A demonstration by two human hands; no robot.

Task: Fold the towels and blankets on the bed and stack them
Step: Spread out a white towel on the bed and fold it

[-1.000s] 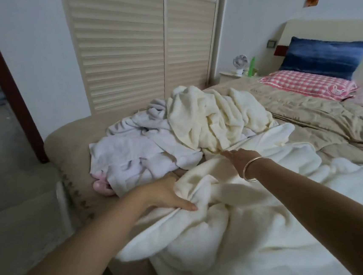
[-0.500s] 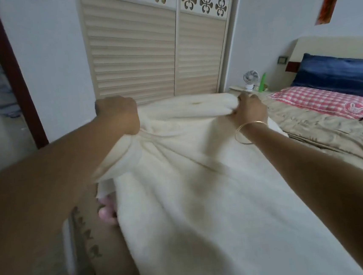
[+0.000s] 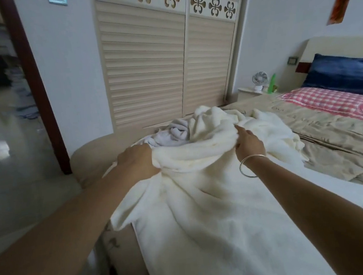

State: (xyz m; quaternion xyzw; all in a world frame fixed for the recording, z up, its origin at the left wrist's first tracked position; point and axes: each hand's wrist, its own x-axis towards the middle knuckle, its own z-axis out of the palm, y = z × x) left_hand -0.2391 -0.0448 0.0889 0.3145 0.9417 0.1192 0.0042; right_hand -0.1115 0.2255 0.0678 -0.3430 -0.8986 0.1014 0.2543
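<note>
L hand (image 3: 137, 160) fingertips hidden under cream blanket (image 3: 216, 211) fold.

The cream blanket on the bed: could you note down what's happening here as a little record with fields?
place: bedroom, foot of a bed
main item: cream blanket, spread toward the camera, far edge bunched
left hand: gripping the blanket's bunched edge
right hand: gripping the same edge, bangle on the wrist
behind the blanket: crumpled pale grey towel and more cream cloth
folded stack: none visible yet
pillows: pink checked pillow, blue pillow
background: louvred wardrobe doors, small fan
</note>
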